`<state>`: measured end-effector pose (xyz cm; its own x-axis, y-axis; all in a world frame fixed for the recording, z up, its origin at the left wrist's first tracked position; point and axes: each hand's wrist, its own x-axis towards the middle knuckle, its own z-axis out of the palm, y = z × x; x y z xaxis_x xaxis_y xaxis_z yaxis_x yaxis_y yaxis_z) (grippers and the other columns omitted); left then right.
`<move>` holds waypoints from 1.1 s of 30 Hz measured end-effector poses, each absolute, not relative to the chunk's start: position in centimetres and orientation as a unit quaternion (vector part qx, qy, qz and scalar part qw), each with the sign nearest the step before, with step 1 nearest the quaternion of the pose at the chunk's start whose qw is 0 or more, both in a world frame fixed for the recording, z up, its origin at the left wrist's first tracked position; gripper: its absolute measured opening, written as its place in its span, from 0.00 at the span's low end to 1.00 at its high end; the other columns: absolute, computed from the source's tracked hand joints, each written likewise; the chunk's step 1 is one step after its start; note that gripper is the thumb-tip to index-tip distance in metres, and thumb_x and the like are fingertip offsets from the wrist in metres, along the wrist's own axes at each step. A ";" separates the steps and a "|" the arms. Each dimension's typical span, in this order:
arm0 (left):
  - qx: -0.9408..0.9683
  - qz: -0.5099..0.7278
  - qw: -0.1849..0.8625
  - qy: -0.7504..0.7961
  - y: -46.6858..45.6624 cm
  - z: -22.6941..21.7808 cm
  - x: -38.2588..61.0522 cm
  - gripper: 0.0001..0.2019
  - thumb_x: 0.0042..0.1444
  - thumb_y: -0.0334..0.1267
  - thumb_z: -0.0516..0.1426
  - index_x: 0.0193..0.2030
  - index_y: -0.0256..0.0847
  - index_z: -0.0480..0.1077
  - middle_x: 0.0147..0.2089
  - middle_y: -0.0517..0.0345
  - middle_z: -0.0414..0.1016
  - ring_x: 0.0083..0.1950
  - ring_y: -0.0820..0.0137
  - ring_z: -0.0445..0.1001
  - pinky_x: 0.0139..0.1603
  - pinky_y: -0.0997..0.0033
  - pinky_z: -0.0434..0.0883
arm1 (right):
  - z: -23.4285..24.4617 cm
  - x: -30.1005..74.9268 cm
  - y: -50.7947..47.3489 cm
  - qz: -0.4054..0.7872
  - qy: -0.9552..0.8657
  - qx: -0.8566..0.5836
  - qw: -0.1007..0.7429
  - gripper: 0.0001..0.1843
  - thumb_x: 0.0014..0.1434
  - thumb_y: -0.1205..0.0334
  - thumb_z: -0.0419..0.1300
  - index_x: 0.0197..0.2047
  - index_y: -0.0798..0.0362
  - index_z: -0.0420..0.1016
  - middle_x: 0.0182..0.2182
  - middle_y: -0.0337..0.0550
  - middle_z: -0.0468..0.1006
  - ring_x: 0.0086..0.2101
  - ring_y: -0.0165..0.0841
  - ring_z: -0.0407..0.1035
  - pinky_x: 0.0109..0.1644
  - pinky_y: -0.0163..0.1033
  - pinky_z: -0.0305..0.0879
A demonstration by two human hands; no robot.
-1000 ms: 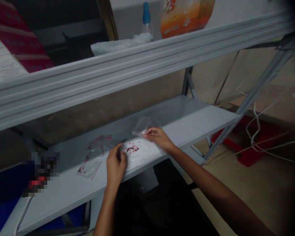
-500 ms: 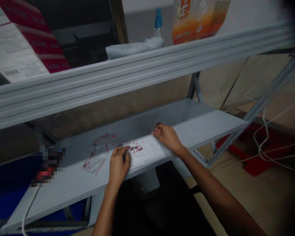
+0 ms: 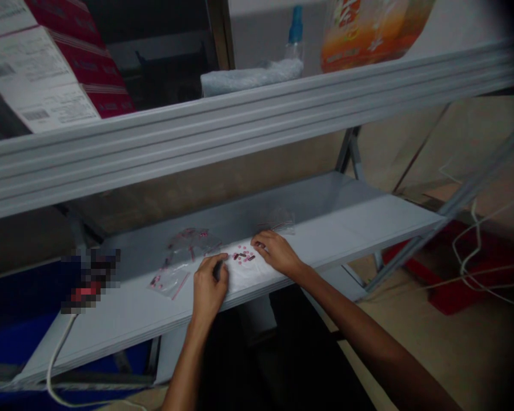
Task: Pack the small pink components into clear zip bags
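Note:
My left hand (image 3: 209, 285) rests on the lower grey shelf (image 3: 360, 220), fingers curled round a small dark object I cannot name. My right hand (image 3: 274, 252) lies just right of it, fingers bent down at the edge of a white sheet (image 3: 248, 269). On that sheet sit several small pink and dark pieces (image 3: 243, 256), between the two hands. Clear plastic bags with pink seals lie to the left (image 3: 184, 246), one more flat bag (image 3: 169, 281) nearer the shelf's front. Another clear bag (image 3: 278, 218) lies behind my right hand.
An upper grey shelf (image 3: 240, 134) crosses above, carrying a red and white box (image 3: 47, 68), a white cloth, a blue-capped bottle (image 3: 294, 34) and an orange package (image 3: 368, 28). White cables (image 3: 475, 251) and a red object lie on the floor at right. A white cord (image 3: 57, 365) hangs at lower left.
My right hand let go of the clear bag behind the sheet and came left to the small pieces. My left hand stayed put; the view shifted a little.

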<state>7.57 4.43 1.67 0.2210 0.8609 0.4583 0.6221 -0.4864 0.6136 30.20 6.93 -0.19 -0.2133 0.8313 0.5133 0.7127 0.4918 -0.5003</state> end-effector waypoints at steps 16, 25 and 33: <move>0.731 0.048 -0.054 0.679 2.8 5.5 -2.7 0.14 0.58 0.42 0.55 0.47 0.39 0.73 0.46 0.41 0.77 0.47 0.55 0.75 0.42 0.63 0.70 | 0.3 28.5 5.8 0.167 -0.714 -0.464 0.497 0.08 0.60 0.69 0.58 0.40 0.53 0.78 0.34 0.42 0.78 0.30 0.31 0.68 0.37 0.36 0.63; 0.713 0.224 0.016 0.664 1.3 7.8 -1.0 0.11 0.60 0.42 0.53 0.39 0.42 0.76 0.37 0.50 0.81 0.35 0.61 0.79 0.36 0.68 0.69 | 2.4 24.0 1.4 0.292 -0.692 -0.406 0.521 0.06 0.61 0.63 0.59 0.39 0.51 0.77 0.31 0.41 0.78 0.29 0.30 0.69 0.34 0.35 0.65; 0.799 0.349 0.086 0.482 -4.4 8.3 8.6 0.11 0.63 0.38 0.53 0.45 0.44 0.76 0.38 0.52 0.79 0.37 0.63 0.77 0.35 0.67 0.72 | 5.2 25.0 -0.8 0.442 -0.637 -0.367 0.514 0.11 0.62 0.55 0.59 0.31 0.52 0.74 0.29 0.40 0.76 0.30 0.31 0.71 0.35 0.34 0.68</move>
<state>8.59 -4.43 8.25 0.2916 0.8305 0.4747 0.7110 -0.5201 0.4732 24.98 -0.81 5.22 -0.2018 0.9222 0.3300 0.0128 0.3394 -0.9406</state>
